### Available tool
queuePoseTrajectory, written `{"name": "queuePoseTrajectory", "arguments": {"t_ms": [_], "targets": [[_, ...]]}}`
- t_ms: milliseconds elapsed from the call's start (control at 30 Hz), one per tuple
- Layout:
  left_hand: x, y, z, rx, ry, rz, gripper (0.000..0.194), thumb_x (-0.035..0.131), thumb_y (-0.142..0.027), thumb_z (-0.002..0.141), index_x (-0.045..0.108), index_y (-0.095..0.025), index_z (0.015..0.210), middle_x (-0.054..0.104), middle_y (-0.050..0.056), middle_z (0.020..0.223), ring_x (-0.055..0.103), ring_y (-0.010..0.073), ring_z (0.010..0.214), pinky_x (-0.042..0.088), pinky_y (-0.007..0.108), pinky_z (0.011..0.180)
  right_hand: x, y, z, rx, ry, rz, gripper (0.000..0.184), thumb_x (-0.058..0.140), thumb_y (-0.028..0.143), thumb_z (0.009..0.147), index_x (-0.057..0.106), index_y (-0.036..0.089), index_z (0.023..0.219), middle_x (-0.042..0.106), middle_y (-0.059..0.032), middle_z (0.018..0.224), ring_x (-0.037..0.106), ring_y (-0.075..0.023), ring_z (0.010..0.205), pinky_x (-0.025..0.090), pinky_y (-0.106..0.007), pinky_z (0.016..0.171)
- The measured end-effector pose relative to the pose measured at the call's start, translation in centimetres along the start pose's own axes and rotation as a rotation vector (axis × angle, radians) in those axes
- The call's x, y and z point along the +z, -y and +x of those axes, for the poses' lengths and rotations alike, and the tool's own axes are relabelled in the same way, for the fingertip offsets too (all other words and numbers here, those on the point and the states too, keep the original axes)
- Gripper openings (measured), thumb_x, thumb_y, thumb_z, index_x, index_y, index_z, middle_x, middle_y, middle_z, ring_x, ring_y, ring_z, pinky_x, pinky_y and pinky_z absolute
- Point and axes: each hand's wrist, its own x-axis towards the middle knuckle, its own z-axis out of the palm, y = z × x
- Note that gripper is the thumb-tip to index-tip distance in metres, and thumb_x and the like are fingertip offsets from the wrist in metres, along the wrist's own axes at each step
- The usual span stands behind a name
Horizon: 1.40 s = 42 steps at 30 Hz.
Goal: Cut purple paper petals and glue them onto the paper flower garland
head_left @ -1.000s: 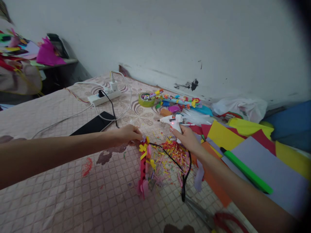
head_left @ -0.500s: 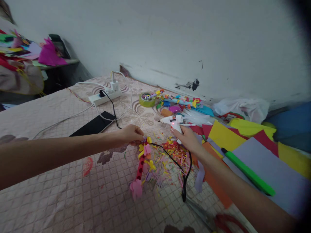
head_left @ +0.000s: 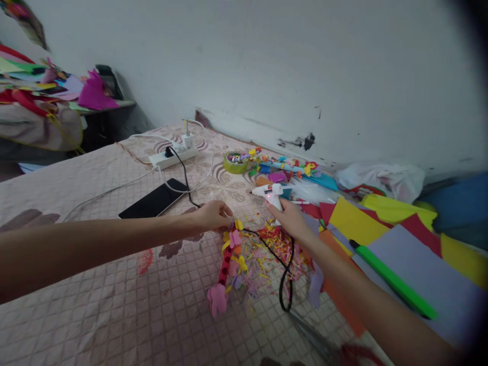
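My left hand pinches the upper end of a red dotted stick trimmed with pink, yellow and purple foam or paper flowers. A large pink flower sits at its lower end. My right hand is wrapped around the handle of a white glue gun, whose red light glows and whose nozzle points left. The gun's black cord loops below my right hand. Between and below the hands lies a heap of coloured paper shreds. My left fingertips hide the top of the stick.
A black tablet lies behind my left forearm, near a white power strip with cables. Tape stands further back. Coloured sheets, a green marker-like stick and scissors lie at right. A wall closes off the back.
The flowered stick has turned in my left hand, bringing its pink flowers to face me. The glue gun is lowered slightly, and its cord now bows into a wider loop. The view has shifted a little.
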Motion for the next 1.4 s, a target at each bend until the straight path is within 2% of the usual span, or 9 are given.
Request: {"name": "queuePoseTrajectory", "arguments": {"t_ms": [200,333,500,667,900,1033,1133,1267,1400], "targets": [[0.2,0.3,0.2,0.063,-0.004,0.028,0.022,0.062,-0.006,0.06,0.052,-0.013,0.078,0.056,-0.005,0.049,0.051,0.0085,0.041,0.034,0.018,0.041,1.4,0.5,1.2,-0.037,-0.075,-0.101,0.034,0.044,0.044,0.082,0.063,0.015,0.083,0.064,-0.0068,0.071,0.055,-0.0205,0.064,0.034,-0.027,0.057],[0.3,0.4,0.3,0.086,-0.005,0.018,0.023,0.063,-0.006,0.06,0.051,-0.013,0.079,0.056,-0.005,0.049,0.049,0.0073,0.039,0.034,0.018,0.04,2.3,0.5,1.9,-0.068,-0.069,-0.159,0.03,0.048,0.04,0.08,0.062,0.014,0.087,0.066,-0.0109,0.08,0.058,-0.0234,0.072,0.036,-0.028,0.062],[0.4,0.4,0.1,0.112,-0.003,-0.007,0.022,0.061,-0.005,0.062,0.051,-0.013,0.079,0.054,-0.006,0.049,0.047,0.0067,0.038,0.034,0.018,0.04,1.7,0.9,1.8,-0.088,-0.023,-0.173,0.03,0.048,0.041,0.081,0.061,0.014,0.083,0.066,-0.0105,0.076,0.058,-0.0232,0.068,0.037,-0.029,0.06],[0.5,0.3,-0.3,0.124,-0.007,-0.014,0.02,0.062,-0.009,0.063,0.052,-0.013,0.081,0.055,-0.004,0.053,0.049,0.0078,0.044,0.037,0.019,0.043,1.0,1.4,1.0,-0.111,-0.01,-0.145,0.03,0.05,0.041,0.081,0.06,0.014,0.091,0.066,-0.0114,0.084,0.058,-0.0236,0.075,0.04,-0.03,0.065],[0.3,-0.2,-1.5,0.088,0.04,0.023,0.018,0.062,-0.021,0.063,0.056,-0.014,0.079,0.06,-0.001,0.064,0.054,0.0107,0.054,0.037,0.022,0.048,0.6,0.6,-0.9,-0.119,-0.06,-0.069,0.029,0.049,0.034,0.082,0.055,0.013,0.102,0.063,-0.0123,0.097,0.058,-0.0223,0.085,0.044,-0.031,0.068],[0.1,-0.1,-1.9,0.088,0.061,-0.039,0.016,0.061,-0.024,0.064,0.055,-0.016,0.077,0.061,-0.001,0.067,0.054,0.0107,0.059,0.037,0.021,0.052,-0.1,0.9,-2.8,-0.091,-0.166,-0.054,0.025,0.047,0.034,0.084,0.054,0.014,0.098,0.06,-0.012,0.094,0.056,-0.0229,0.085,0.044,-0.033,0.069],[-0.1,0.1,-2.0,0.083,0.076,-0.098,0.014,0.06,-0.025,0.066,0.056,-0.016,0.075,0.059,-0.002,0.067,0.054,0.0109,0.063,0.037,0.021,0.054,-0.4,2.3,-4.1,-0.144,-0.209,-0.017,0.015,0.047,0.029,0.084,0.054,0.017,0.091,0.058,-0.0086,0.089,0.055,-0.0216,0.083,0.045,-0.033,0.07],[-0.2,0.6,-2.0,0.084,0.066,-0.155,0.015,0.062,-0.025,0.066,0.055,-0.017,0.077,0.058,-0.002,0.067,0.055,0.0113,0.065,0.038,0.021,0.055,-0.3,5.0,-5.1,-0.316,-0.087,0.049,0.011,0.048,0.02,0.084,0.058,0.02,0.088,0.055,-0.0074,0.092,0.053,-0.0219,0.092,0.044,-0.034,0.078],[-0.1,0.9,-1.9,0.102,0.064,-0.19,0.02,0.063,-0.025,0.065,0.054,-0.015,0.08,0.057,-0.002,0.066,0.052,0.0103,0.062,0.037,0.021,0.054,0.5,6.4,-5.2,-0.391,0.007,0.073,0.017,0.049,0.014,0.082,0.061,0.021,0.091,0.053,-0.0075,0.098,0.05,-0.0226,0.1,0.041,-0.037,0.088]]}}
